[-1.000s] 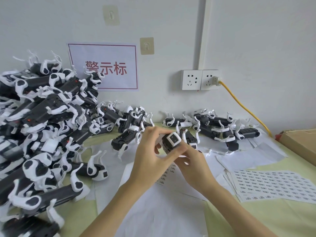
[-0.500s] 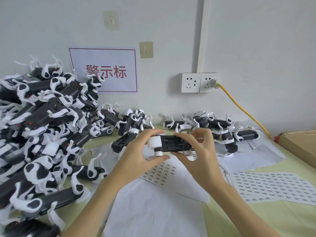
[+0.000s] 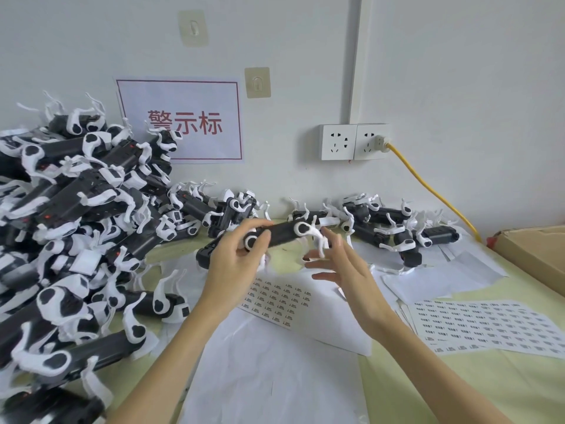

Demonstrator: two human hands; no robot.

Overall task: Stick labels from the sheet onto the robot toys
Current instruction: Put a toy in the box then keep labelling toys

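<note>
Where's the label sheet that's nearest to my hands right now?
The label sheet lies on white paper at the middle of the head view, just below the left hand holding a robot toy, between both wrists.

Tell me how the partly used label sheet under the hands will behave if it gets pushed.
The label sheet looks like thin, floppy paper, so a push would probably buckle it rather than slide it whole. It lies on loose white sheets, so it may slip over them easily. It is probably very light: one corner already seems to overhang the paper beneath.

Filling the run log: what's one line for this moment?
left hand holds robot toy | right hand open, off toy | label sheet beneath
</note>
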